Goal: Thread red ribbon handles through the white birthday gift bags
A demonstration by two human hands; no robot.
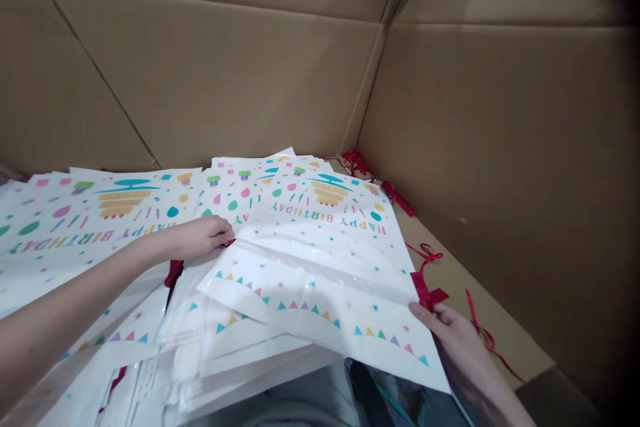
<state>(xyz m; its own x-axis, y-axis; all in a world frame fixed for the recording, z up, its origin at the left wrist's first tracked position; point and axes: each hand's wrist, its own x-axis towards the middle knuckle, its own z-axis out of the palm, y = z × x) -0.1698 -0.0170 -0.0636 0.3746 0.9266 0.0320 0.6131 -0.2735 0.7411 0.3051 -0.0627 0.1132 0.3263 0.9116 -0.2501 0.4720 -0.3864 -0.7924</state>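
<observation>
A white plastic birthday gift bag (320,273), printed with "HAPPY BIRTHDAY", a cake, stars and bunting, lies on top of a stack of the same. Its lettering appears upside down from here. My left hand (207,237) pinches the bag's left edge, where a bit of red ribbon shows by the fingertips. On the opposite edge, my right hand (447,330) grips the bag beside a wide red ribbon (427,290), thumb on top. A crease runs across the bag between both hands, and its near edge is raised off the stack.
To the left lies a second stack of matching bags (75,233). Tall cardboard walls (200,67) meet in a corner behind. Along the right, loose thin red ribbons (487,337) lie on cardboard. Dark and grey items (390,393) show at the near edge.
</observation>
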